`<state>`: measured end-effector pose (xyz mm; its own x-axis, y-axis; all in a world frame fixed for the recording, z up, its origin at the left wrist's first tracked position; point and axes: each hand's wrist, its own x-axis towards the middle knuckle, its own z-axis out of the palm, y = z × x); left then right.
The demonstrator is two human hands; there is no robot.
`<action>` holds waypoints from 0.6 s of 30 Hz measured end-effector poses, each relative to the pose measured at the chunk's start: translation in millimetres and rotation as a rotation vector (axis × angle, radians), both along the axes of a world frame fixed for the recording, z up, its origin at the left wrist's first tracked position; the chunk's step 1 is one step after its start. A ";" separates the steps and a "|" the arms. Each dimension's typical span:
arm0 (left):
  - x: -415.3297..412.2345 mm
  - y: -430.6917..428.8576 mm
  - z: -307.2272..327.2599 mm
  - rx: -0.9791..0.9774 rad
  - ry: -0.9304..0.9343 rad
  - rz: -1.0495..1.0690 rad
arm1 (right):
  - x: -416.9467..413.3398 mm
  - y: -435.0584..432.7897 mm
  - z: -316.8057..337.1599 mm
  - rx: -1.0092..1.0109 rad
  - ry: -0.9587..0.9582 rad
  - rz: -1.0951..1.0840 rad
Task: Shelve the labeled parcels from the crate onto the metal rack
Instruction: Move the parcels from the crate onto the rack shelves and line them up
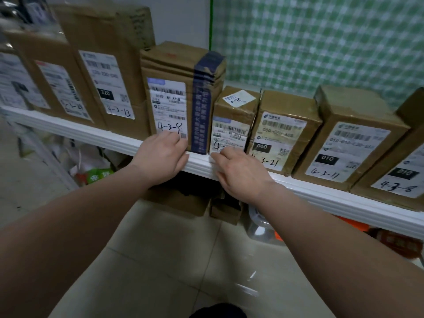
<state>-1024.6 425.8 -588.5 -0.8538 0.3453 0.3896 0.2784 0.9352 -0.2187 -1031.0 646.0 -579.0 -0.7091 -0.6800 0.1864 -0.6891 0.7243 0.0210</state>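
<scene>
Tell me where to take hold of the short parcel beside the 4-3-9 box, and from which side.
Probably its top front edge, from the front and above. The short parcel stands packed between the taller 4-3-9 parcel and the 4-3-21 parcel, so its sides offer little finger room. Its top is uncovered and its front faces out at the shelf lip.

Eight parcels (pixel 168 97), one shelf (pixel 199 162), left hand (pixel 160 157), right hand (pixel 241 175)
</scene>
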 end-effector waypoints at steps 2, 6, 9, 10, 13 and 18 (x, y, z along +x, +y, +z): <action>-1.5 -2.6 -1.6 0.012 0.015 -0.004 | -1.3 -7.9 1.6 0.007 -0.006 -0.001; -3.3 -9.8 -3.8 0.048 0.033 -0.007 | -2.0 -19.8 1.6 0.034 -0.016 0.002; -1.6 -20.4 -7.1 0.076 0.033 -0.006 | 0.0 -28.5 2.7 0.060 -0.019 0.005; -0.1 -25.2 -7.8 0.075 0.045 -0.005 | 0.4 -32.1 3.9 0.062 -0.024 0.009; 6.4 -46.9 -7.9 0.062 0.091 0.061 | 0.4 -49.9 8.8 0.075 -0.026 0.039; 12.4 -88.0 -10.9 0.108 0.017 0.306 | 0.6 -87.6 12.0 0.130 -0.030 0.062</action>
<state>-1012.2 337.9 -599.5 -0.9046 0.0293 0.4252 -0.0222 0.9930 -0.1156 -1030.4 558.4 -567.0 -0.6685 -0.7401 0.0736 -0.7345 0.6725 0.0907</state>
